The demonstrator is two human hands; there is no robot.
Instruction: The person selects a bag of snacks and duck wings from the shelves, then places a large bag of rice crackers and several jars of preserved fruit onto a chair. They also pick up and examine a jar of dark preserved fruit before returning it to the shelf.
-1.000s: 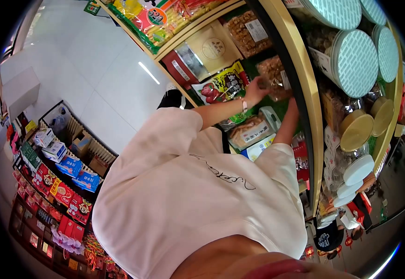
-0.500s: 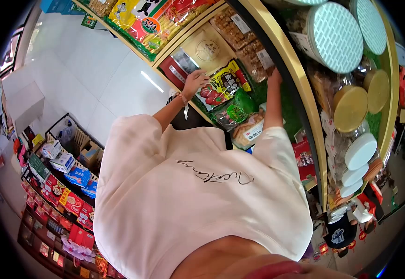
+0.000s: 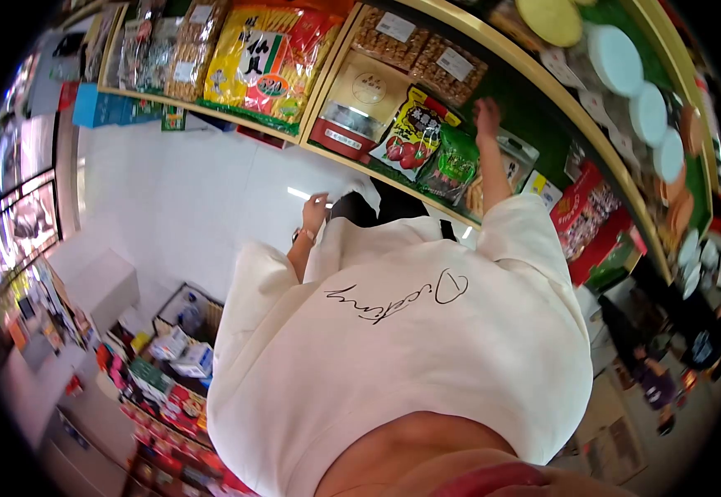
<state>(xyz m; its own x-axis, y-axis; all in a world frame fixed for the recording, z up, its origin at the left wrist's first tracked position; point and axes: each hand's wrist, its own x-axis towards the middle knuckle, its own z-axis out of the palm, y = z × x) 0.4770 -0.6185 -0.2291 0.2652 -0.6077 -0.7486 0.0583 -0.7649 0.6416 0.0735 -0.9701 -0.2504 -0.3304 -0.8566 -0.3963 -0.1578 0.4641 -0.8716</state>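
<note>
My right hand (image 3: 486,118) is over the green-lined display shelf, fingers stretched out and slightly blurred, with nothing visible in them. It is just below two clear packs of nut-like pieces (image 3: 450,68). Beside that forearm are a green bag (image 3: 453,159) and a yellow-and-black bag picturing red fruit (image 3: 412,137). A tan pouch (image 3: 365,87) and a dark red and silver package (image 3: 346,132) lie farther left. My left hand (image 3: 315,214) hangs over the floor in front of the shelf edge, fingers loosely bent and apart, holding nothing visible.
A wooden shelf rim (image 3: 559,103) curves past my right arm, with lidded jars (image 3: 615,60) above it. A large yellow-and-red snack bag (image 3: 269,66) fills the neighbouring compartment. Stacked boxes (image 3: 191,360) stand at lower left. Other people (image 3: 654,377) are at far right.
My left hand has left the packages and moved back over the floor. My right hand has come away from the shelf's raised rim. The view has shifted, showing more shelf on the left.
</note>
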